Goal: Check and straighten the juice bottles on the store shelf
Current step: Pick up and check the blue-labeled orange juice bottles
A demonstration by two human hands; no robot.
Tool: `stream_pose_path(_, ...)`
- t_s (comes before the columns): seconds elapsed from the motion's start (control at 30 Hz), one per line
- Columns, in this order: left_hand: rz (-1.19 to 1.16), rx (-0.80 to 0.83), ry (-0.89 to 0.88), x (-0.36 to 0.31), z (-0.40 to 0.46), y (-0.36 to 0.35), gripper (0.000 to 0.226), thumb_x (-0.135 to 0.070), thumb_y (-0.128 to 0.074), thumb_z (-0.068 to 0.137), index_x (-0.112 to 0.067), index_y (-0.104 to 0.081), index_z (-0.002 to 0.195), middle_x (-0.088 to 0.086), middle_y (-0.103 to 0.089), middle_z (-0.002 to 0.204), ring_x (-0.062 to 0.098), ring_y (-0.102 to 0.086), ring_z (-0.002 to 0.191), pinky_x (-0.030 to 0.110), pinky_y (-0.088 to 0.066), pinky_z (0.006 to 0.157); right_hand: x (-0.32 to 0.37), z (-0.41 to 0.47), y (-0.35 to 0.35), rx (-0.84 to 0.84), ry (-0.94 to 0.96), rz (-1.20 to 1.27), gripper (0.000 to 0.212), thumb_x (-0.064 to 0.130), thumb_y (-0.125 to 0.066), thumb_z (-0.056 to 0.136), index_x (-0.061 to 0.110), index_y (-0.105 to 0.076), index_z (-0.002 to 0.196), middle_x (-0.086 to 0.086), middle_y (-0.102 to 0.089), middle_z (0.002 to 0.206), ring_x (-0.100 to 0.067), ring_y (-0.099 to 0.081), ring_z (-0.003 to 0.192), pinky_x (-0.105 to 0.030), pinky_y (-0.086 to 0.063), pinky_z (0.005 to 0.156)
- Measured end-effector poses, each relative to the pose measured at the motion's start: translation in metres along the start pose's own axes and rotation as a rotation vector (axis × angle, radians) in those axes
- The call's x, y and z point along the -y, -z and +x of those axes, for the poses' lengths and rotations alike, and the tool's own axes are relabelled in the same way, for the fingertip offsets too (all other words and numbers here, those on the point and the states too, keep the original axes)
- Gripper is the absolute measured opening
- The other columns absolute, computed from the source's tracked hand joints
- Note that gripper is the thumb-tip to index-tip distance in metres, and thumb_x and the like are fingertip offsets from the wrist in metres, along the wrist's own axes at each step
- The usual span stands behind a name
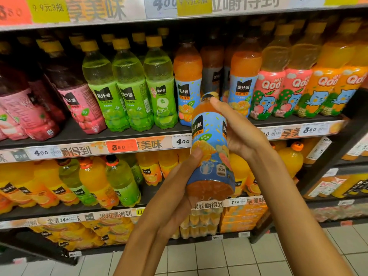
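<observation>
Left hand [175,188] is seen nearest, fingers curled under the base and thumb pressed on the label of a clear plastic orange-juice bottle with a blue label [211,152]. Right hand [239,132] is wrapped round the bottle's upper part, fingers clamped near the neck. Bottle is held off the shelf, in front of it, tilted with its base toward the camera and its cap toward the row. Gap is visible in the dark metal shelf [139,134] row between two matching blue-label orange bottles [187,86]. Green-label grape bottles [131,88] are stood to the left, pink-label Qoo bottles [278,84] to the right. Price tag strip [99,149] is fixed along the shelf edge.
</observation>
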State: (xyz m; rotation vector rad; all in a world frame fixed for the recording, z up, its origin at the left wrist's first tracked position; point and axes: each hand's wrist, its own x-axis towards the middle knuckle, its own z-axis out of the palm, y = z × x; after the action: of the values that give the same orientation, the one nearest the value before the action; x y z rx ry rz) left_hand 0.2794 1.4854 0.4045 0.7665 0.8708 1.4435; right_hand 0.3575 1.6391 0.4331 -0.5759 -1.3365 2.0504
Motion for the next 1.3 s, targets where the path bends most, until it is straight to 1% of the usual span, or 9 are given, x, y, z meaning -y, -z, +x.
stream_pose_path(0.13,0.112,-0.102,-0.019,-0.001,-0.001,0.000,0.074,-0.052,-0.086,0.051,-0.009,-0.069,0.109,0.009,-0.072,0.105,0.022,-0.070,0.092,0.034,-0.058,0.079,0.005,-0.003,-0.002,0.059,0.122,0.020,0.024,0.032,-0.062,0.087,0.021,-0.080,0.073,-0.003,-0.075,0.086,-0.015,-0.072,0.083,-0.030,-0.058,0.070)
stream_pose_path(0.2,0.164,-0.133,-0.037,0.002,-0.001,0.004,0.063,-0.037,-0.080,0.066,-0.005,-0.060,0.117,0.008,-0.071,0.108,0.022,-0.069,0.095,0.035,-0.057,0.084,0.008,-0.004,-0.002,0.098,0.173,0.012,0.023,0.029,-0.060,0.089,0.019,-0.079,0.081,-0.004,-0.075,0.091,-0.016,-0.071,0.088,-0.030,-0.058,0.076)
stream_pose_path(0.3,0.194,-0.115,-0.065,0.009,0.001,0.009,0.036,-0.020,-0.067,0.074,-0.019,-0.063,0.110,0.002,-0.072,0.108,0.019,-0.070,0.097,0.031,-0.057,0.079,0.011,-0.007,-0.002,0.118,0.240,-0.023,0.022,0.027,-0.056,0.087,0.018,-0.074,0.096,-0.001,-0.074,0.096,-0.015,-0.070,0.092,-0.029,-0.056,0.080)
stream_pose_path(0.43,0.205,-0.100,-0.137,0.017,0.004,0.014,0.052,-0.021,-0.079,0.066,-0.022,-0.060,0.115,0.004,-0.070,0.115,0.022,-0.066,0.106,0.034,-0.056,0.085,0.010,-0.015,-0.003,0.151,0.320,-0.107,0.031,0.023,-0.056,0.086,0.020,-0.059,0.117,0.002,-0.071,0.103,-0.013,-0.066,0.097,-0.027,-0.053,0.081)
stream_pose_path(0.53,0.185,-0.097,-0.180,0.019,0.006,0.020,0.070,-0.028,-0.088,0.059,-0.018,-0.057,0.121,0.008,-0.066,0.121,0.027,-0.063,0.112,0.035,-0.054,0.088,0.009,-0.022,-0.004,0.164,0.383,-0.191,0.034,0.021,-0.061,0.085,0.024,-0.057,0.119,0.006,-0.071,0.106,-0.012,-0.065,0.102,-0.024,-0.052,0.081)
stream_pose_path(0.83,0.304,-0.055,-0.235,0.016,0.008,0.029,0.069,-0.021,-0.082,0.068,-0.023,-0.051,0.130,0.003,-0.062,0.128,0.023,-0.060,0.116,0.031,-0.052,0.089,0.013,-0.040,-0.013,0.199,0.492,-0.092,0.056,0.015,-0.066,0.070,0.006,-0.052,0.123,0.005,-0.071,0.101,-0.011,-0.065,0.097,-0.025,-0.052,0.081)
stream_pose_path(1.0,0.419,-0.077,-0.297,0.010,0.011,0.038,0.062,0.001,-0.079,0.069,-0.028,-0.058,0.120,-0.003,-0.066,0.122,0.016,-0.062,0.113,0.023,-0.052,0.087,0.016,-0.048,-0.011,0.339,0.502,-0.141,0.073,0.021,-0.084,0.064,0.012,-0.051,0.128,-0.003,-0.064,0.122,-0.020,-0.059,0.116,-0.031,-0.050,0.090)
stream_pose_path(1.17,0.434,-0.114,-0.351,0.012,0.011,0.041,0.066,-0.003,-0.082,0.063,-0.028,-0.058,0.120,-0.003,-0.066,0.122,0.016,-0.061,0.115,0.024,-0.051,0.090,0.013,-0.051,-0.009,0.421,0.499,-0.186,0.072,0.013,-0.084,0.064,0.014,-0.053,0.130,-0.003,-0.061,0.126,-0.019,-0.056,0.121,-0.031,-0.049,0.093)
stream_pose_path(1.3,0.401,-0.048,-0.338,0.012,0.007,0.041,0.062,-0.014,-0.085,0.065,-0.024,-0.062,0.122,0.001,-0.066,0.122,0.021,-0.061,0.115,0.028,-0.052,0.090,0.016,-0.050,-0.009,0.409,0.506,-0.146,0.064,0.024,-0.083,0.068,0.021,-0.056,0.125,0.004,-0.065,0.120,-0.015,-0.060,0.114,-0.030,-0.051,0.089)
